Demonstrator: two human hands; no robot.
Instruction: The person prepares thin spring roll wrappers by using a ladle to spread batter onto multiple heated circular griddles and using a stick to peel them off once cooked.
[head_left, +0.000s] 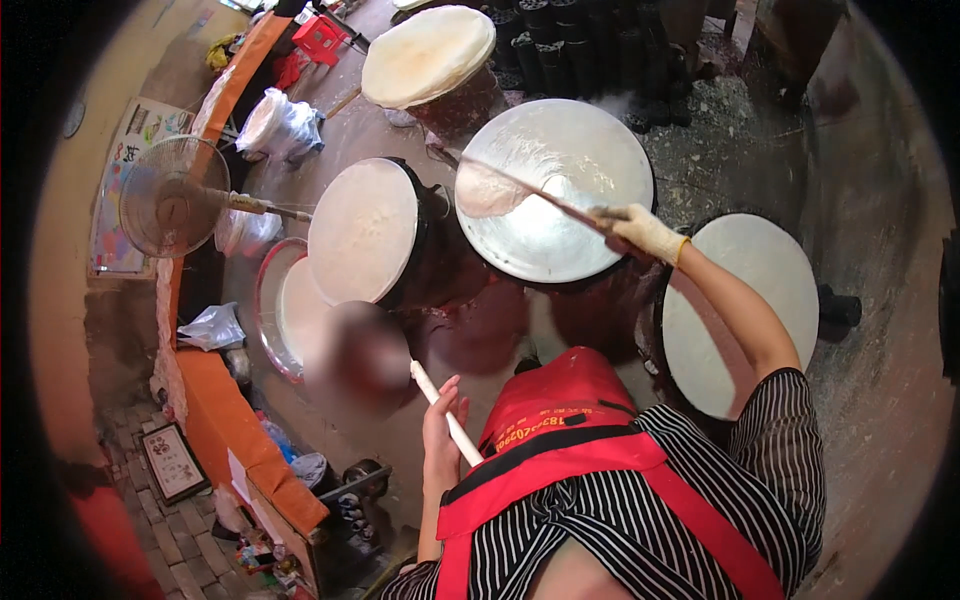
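My right hand (649, 232), in a cream knit glove with a yellow cuff, grips one end of a long thin blade-like spreader (551, 197). The spreader lies across a large round griddle (555, 251) with a shiny pale surface. Wet pale batter (487, 187) is gathered at the griddle's left, beside the spreader. Low in front of my body, my bare left hand (442, 439) holds a pale, slender stick (442, 409) that slants up and left. I cannot tell what coats its tip. Its lower end is hidden by my red apron (559, 397).
Round griddles bearing thin pale sheets stand left (364, 232) and right (742, 300). A stack of flatbreads (427, 56) sits beyond. At left are a pedestal fan (174, 196), a red-rimmed basin (270, 330) and an orange-topped counter (225, 412). Black perforated coal briquettes (562, 45) stand behind.
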